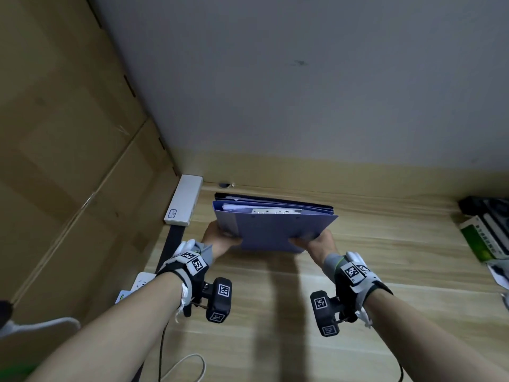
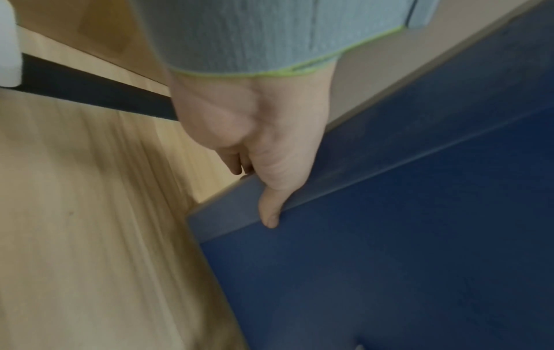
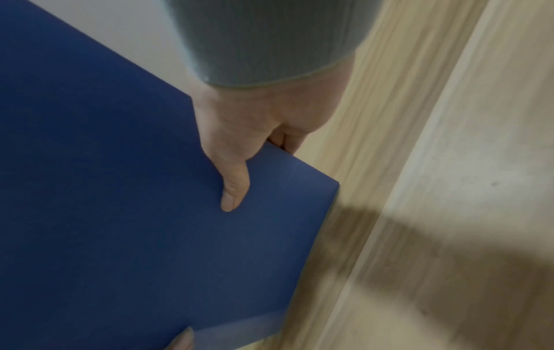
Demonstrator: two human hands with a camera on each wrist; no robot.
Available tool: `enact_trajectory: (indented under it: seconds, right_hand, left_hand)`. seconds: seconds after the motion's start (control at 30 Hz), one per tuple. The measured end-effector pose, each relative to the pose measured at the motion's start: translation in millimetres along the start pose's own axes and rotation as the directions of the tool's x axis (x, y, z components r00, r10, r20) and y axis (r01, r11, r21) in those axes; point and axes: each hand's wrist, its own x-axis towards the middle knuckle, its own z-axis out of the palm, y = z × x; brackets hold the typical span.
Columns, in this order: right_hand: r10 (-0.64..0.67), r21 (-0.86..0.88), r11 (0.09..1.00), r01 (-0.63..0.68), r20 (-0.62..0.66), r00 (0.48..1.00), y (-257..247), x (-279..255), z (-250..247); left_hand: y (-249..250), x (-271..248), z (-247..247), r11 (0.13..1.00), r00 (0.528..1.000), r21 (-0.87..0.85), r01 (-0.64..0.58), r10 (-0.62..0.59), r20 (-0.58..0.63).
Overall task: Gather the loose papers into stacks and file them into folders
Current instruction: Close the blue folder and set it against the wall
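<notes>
A blue folder point(image 1: 275, 230) is held above the wooden desk point(image 1: 275, 312), tilted up toward me, with white paper and a metal clip showing at its top edge. More blue folders point(image 1: 275, 201) lie stacked behind it against the wall. My left hand point(image 1: 220, 239) grips the folder's near left corner, thumb on the cover point(image 2: 270, 213) and fingers underneath. My right hand point(image 1: 316, 241) grips the near right corner the same way, thumb point(image 3: 232, 191) on top of the folder point(image 3: 105, 189).
A long white box point(image 1: 183, 199) stands at the desk's back left beside cardboard boxes point(image 1: 68, 161). Green and black boxes point(image 1: 487, 230) sit at the right edge. A white cable point(image 1: 187, 368) loops near the front, and a power strip point(image 1: 140, 282) lies at the left.
</notes>
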Motion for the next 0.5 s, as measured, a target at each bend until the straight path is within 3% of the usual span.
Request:
enact_trajectory:
  seconds: [0.17, 0.3, 0.5]
  right_hand:
    - [0.067, 0.092, 0.994, -0.061, -0.062, 0.996, 4, 14, 11]
    - [0.102, 0.083, 0.992, -0.094, -0.101, 0.99, 9, 30, 37]
    - [0.172, -0.004, 0.984, -0.175, -0.176, 0.969, 41, 66, 86]
  left_hand:
    - [-2, 19, -14, 0.998, 0.998, 0.014, -0.06, 0.059, 0.017]
    - [-9, 43, -25, 0.999, 0.997, -0.051, 0.008, -0.003, 0.083]
    - [-52, 90, -33, 0.983, 0.98, -0.034, 0.183, -0.179, 0.084]
